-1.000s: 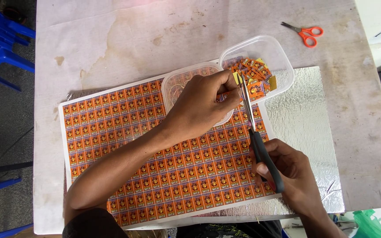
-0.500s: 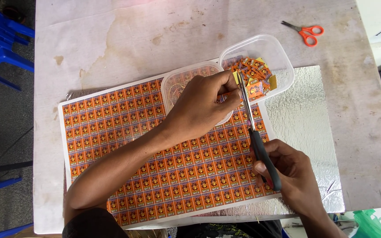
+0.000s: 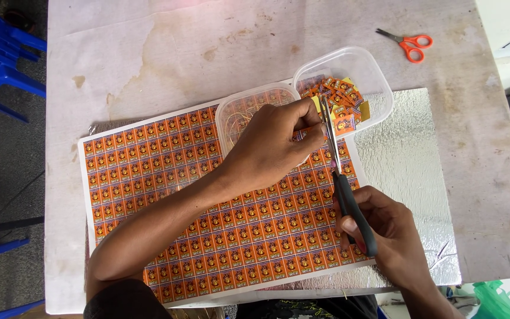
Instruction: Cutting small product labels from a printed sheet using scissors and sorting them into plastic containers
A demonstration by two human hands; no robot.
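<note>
Stained white table [image 3: 166,47], silver foil sheet [image 3: 408,177], perhaps grey floor.

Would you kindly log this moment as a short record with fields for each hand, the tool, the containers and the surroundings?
Left hand: left hand pinches a small strip at the scissor blades, above the lid-like clear tray.
Right hand: right hand has its grip on the black-handled scissors, blades pointing away from the person.
Sheet: orange sticker sheet lies flat on silver foil board.
Containers: clear tub holds cut orange pieces.
Surroundings: orange-handled scissors on the stained table; blue chair at left.
</note>
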